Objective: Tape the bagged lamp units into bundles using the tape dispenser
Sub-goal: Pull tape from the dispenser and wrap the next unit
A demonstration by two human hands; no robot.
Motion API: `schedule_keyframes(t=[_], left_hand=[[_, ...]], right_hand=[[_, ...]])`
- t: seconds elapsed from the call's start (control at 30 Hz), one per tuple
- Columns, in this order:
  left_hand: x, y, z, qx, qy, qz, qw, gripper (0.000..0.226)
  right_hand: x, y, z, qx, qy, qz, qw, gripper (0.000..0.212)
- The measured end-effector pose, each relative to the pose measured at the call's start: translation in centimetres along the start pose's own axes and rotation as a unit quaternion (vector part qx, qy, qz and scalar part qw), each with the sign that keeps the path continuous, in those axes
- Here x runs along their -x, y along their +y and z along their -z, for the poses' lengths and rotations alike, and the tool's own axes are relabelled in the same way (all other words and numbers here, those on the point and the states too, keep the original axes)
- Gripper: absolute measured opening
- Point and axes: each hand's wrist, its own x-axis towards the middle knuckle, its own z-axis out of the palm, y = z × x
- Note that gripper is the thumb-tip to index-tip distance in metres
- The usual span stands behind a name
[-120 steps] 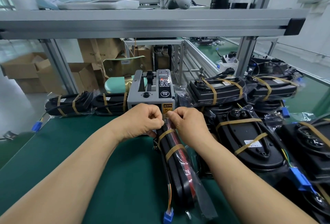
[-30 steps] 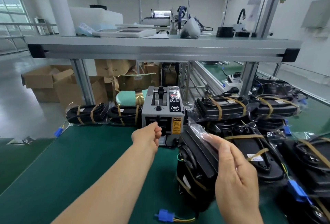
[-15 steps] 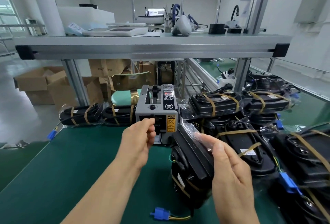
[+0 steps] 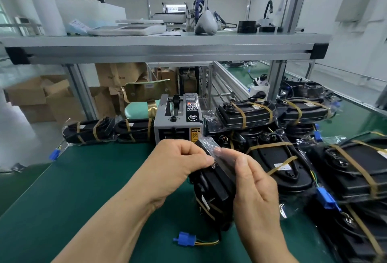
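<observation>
My left grip [image 4: 180, 164] is clenched in a pinch on the far, upper end of the bagged lamp unit [image 4: 211, 191], thumb tip against the folded plastic. Whether a strip of tape sits in that pinch I cannot tell. My right grip [image 4: 255, 187] pinches the clear bag flap [image 4: 206, 144] from the other side, fingers behind the plastic. The unit stands on edge on the bench [image 4: 83, 189] at centre frame. Its long axis runs from its blue connector [image 4: 184, 238] at lower centre up toward the tape dispenser [image 4: 178, 120], just beyond my knuckles. Any band, I judge, must cross that axis, and my left grip is nearer the dispenser.
</observation>
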Motion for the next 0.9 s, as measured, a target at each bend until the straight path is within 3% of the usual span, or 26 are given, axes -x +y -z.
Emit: schedule_keyframes(t=[0.47,0.7,0.9], left_hand=[[0.0,-0.4,-0.3,-0.067,0.031,-0.024,0.997,0.013],[-0.1,-1.6,-1.5,-0.061,0.128,-0.023,0.99,0.034],[-0.3,-1.6,-0.7,-0.114,0.068,-0.038,0.99,0.053]], right_hand=[[0.2,-0.1,0.0,-0.006,-0.009,-0.006,1.0,0.035],[0.3,0.0,0.1,0.01,-0.019,0.004,1.0,0.035],[0.2,0.2,0.4,0.007,-0.01,0.016,1.0,0.034]])
